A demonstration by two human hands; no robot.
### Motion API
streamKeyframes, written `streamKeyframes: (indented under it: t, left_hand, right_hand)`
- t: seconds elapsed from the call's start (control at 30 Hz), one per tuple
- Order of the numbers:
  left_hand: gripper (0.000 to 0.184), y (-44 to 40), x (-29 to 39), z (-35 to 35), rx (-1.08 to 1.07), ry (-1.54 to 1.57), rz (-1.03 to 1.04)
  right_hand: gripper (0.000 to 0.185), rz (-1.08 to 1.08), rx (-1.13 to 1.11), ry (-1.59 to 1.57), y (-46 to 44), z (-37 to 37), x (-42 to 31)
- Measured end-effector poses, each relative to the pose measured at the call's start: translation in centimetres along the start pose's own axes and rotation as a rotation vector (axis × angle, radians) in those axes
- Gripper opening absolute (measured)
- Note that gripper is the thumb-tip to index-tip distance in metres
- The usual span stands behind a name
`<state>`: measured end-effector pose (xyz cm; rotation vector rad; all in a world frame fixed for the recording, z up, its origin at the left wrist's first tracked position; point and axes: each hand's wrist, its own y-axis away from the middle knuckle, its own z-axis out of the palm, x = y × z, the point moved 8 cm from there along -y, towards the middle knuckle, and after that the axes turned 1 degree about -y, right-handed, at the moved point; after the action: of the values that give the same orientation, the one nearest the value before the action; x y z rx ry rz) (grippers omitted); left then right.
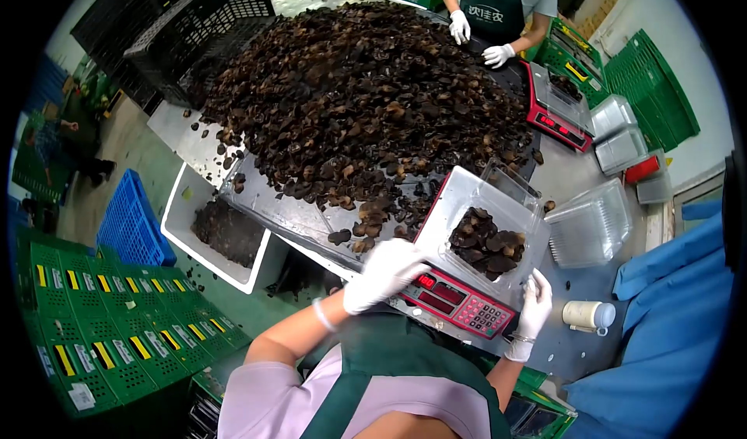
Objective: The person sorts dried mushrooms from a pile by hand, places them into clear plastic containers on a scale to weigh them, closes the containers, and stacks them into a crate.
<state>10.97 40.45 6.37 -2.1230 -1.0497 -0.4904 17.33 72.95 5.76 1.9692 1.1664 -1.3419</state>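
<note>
My left hand, in a white glove, reaches over the left front corner of a red digital scale. Its fingers are stretched out and I see nothing in them. On the scale sits a clear plastic tray with dark wood ear mushrooms in it. My right hand, gloved too, is beside the tray's right front corner with its fingers pointing up and apart; whether it touches the tray cannot be told. A large heap of wood ear mushrooms covers the metal table beyond.
Stacked clear trays and a cream bottle stand to the right. Across the table, a gloved co-worker stands by a second red scale. A white bin and green crates are at left; a black crate is behind.
</note>
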Motion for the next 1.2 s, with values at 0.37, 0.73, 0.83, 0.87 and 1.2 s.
streamKeyframes:
  t: [0.37, 0.73, 0.83, 0.87, 1.2]
  left_hand:
    - [0.027, 8.9, -14.5, -4.3, 0.083, -0.371, -0.359]
    - [0.021, -8.3, -0.1, -4.0, 0.196, 0.166, 0.123]
    - [0.022, -11.8, 3.7, 0.9, 0.095, 0.095, 0.279]
    - [0.023, -12.5, 4.5, 2.1, 0.034, 0.074, 0.304]
    - [0.011, -6.5, -4.8, -2.6, 0.162, 0.400, -0.302]
  right_hand:
    - [0.024, -0.063, 0.071, 0.079, -0.9, 1.2, -3.8]
    - [0.022, -0.123, 0.179, 0.087, 2.2, 0.4, -5.4]
    - [0.023, -0.128, 0.195, 0.128, 2.9, -0.2, -5.4]
    - [0.023, -0.127, 0.213, 0.127, 3.2, -0.6, -5.1]
    - [0.021, 0.027, 0.206, -0.158, 2.3, -2.7, -1.9]
